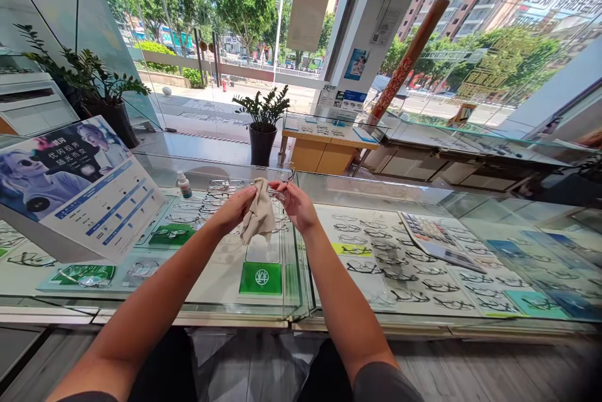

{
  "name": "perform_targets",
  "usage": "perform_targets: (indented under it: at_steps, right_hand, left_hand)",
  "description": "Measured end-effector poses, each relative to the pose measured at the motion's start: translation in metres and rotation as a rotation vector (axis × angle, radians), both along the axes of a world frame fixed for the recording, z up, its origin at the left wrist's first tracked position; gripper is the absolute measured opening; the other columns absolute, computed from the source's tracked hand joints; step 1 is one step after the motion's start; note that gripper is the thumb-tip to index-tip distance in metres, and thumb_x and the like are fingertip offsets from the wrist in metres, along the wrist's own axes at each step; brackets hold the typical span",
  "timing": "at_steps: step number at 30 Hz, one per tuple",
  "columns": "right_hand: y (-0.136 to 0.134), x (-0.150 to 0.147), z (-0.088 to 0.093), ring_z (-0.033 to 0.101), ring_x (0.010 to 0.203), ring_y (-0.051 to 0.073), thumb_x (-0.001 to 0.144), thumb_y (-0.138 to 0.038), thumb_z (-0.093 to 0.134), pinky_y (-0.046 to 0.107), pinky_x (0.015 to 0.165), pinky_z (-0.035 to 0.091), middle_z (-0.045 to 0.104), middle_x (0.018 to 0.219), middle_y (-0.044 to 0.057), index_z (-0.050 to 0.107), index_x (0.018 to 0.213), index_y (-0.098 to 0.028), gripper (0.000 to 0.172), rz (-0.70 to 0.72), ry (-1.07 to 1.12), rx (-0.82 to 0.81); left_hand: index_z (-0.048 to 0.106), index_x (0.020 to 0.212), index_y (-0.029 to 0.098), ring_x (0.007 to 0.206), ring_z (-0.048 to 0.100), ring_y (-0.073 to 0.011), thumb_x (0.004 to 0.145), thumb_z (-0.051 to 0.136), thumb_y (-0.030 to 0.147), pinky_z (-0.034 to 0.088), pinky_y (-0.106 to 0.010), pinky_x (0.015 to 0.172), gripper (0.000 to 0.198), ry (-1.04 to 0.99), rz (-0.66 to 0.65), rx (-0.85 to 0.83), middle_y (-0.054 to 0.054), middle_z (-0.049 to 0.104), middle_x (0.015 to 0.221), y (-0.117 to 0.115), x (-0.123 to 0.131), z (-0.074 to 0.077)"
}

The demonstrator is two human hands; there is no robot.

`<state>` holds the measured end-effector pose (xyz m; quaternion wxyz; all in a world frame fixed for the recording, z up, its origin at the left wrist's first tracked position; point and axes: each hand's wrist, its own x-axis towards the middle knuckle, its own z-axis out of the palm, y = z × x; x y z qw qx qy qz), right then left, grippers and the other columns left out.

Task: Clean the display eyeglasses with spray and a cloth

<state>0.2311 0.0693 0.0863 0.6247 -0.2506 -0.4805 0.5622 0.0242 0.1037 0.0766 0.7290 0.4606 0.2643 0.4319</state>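
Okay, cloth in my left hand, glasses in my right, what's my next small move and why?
Probably wipe the glasses gently with the cloth: your left hand pinches it close beside the glasses, and your right hand holds them. Whether cloth and glasses already touch, I can't tell.

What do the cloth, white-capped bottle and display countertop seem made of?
Beige cloth: matte, soft fabric, perhaps microfiber, as its loose folds suggest.
White-capped bottle: probably plastic, judging by its molded-looking cap, though small in view.
Display countertop: most likely clear, glossy glass, since eyeglasses show through it and it catches reflections.
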Motion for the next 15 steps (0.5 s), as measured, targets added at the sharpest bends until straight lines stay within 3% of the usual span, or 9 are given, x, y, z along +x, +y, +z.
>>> perform_targets:
  at_steps: [7, 11, 15]
  right_hand:
    - [0.0009, -0.005, -0.0024, 0.068, 0.133, 0.026, 0.091, -0.054, 0.084, 0.038, 0.117, 0.052, 0.079, 0.13, 0.008, 0.079, 0.086, -0.024, 0.031, -0.003, -0.01, -0.018]
    - [-0.0015, -0.0073, -0.0007, 0.071, 0.125, 0.027, 0.091, -0.056, 0.085, 0.039, 0.111, 0.057, 0.079, 0.13, 0.008, 0.08, 0.088, -0.024, 0.033, 0.033, 0.003, -0.037]
    - [-0.0039, -0.0091, 0.0003, 0.073, 0.11, 0.025, 0.089, -0.059, 0.088, 0.036, 0.098, 0.06, 0.081, 0.128, 0.006, 0.082, 0.088, -0.025, 0.034, 0.074, 0.018, -0.045]
  left_hand:
    - [0.082, 0.118, 0.016, 0.09, 0.075, -0.0249, 0.088, 0.081, 0.077, 0.057, -0.031, 0.079, 0.068, 0.027, -0.139, 0.009, -0.011, 0.082, 0.098, -0.0003, 0.0031, -0.0039]
    - [0.08, 0.123, 0.017, 0.084, 0.07, -0.02, 0.08, 0.092, 0.074, 0.054, -0.028, 0.076, 0.072, 0.051, -0.113, 0.034, -0.008, 0.08, 0.099, -0.0025, 0.0038, -0.0033]
    - [0.078, 0.124, 0.016, 0.075, 0.063, -0.0149, 0.085, 0.09, 0.071, 0.047, -0.025, 0.068, 0.068, 0.082, -0.136, 0.064, -0.004, 0.075, 0.092, -0.0046, 0.0039, -0.005]
